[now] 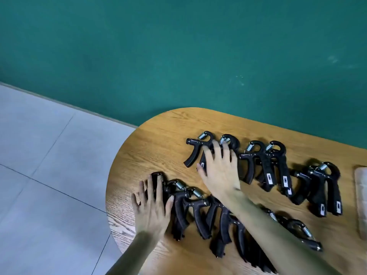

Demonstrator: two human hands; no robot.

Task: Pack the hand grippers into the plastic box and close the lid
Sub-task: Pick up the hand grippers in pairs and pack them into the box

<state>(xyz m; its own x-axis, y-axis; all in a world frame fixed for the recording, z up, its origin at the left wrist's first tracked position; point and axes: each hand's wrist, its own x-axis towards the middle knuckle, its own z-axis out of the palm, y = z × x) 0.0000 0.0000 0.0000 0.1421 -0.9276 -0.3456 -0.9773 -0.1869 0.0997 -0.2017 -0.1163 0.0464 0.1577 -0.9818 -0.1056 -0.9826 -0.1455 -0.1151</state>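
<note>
Several black hand grippers with steel springs lie in two rows on a round-ended wooden table (151,139). The far row (266,165) runs from the table's left end to the right; the near row (200,213) runs under my right forearm. My left hand (153,203) rests flat, fingers spread, on the leftmost gripper of the near row. My right hand (220,169) lies palm down, fingers apart, over the leftmost grippers of the far row (193,150). Neither hand has closed around anything. No plastic box shows clearly.
At the right edge of the view lies a pale, blurred object (361,195) on the table. A green wall (178,56) stands behind the table. Grey floor tiles (49,165) lie to the left, below the table's curved edge.
</note>
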